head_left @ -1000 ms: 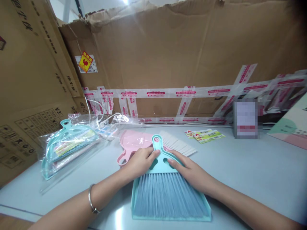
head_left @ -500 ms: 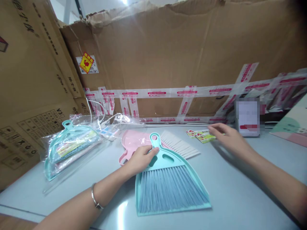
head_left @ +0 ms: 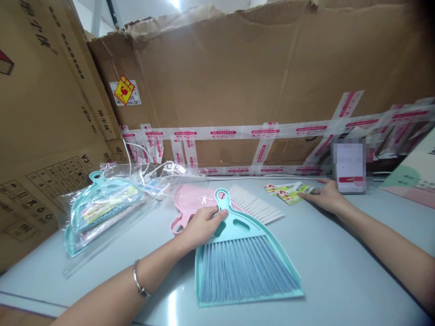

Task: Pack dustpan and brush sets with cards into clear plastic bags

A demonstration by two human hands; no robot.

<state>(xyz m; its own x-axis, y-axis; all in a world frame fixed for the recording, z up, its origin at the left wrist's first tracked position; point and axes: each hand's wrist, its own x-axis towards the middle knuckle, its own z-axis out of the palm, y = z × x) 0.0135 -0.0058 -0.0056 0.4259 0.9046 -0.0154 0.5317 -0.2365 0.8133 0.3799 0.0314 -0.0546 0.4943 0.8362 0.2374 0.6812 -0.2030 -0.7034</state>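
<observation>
My left hand (head_left: 204, 226) is closed around the handle end of a turquoise dustpan (head_left: 251, 301), thumb on top. A hand brush (head_left: 244, 271) with blue-grey bristles lies nested in that dustpan. Behind my left hand are a pink dustpan (head_left: 190, 199) and a brush with white bristles (head_left: 254, 203), both partly covered by the turquoise set. My right hand (head_left: 326, 195) pinches the right end of a yellow-green printed card (head_left: 294, 194) on the table. Another such card (head_left: 272, 188) lies partly under it. Some of my right fingertips are hidden.
A turquoise dustpan set in a clear plastic bag (head_left: 108, 208) lies at the left. A phone-like device (head_left: 350, 165), partly blurred out, stands behind my right hand. Large cardboard boxes (head_left: 217, 77) wall off the back and left. A white cable (head_left: 238, 176) runs along the back.
My right hand has come down from above the printed cards onto the right end of one. My left hand stays on the turquoise dustpan set. The view has shifted slightly.
</observation>
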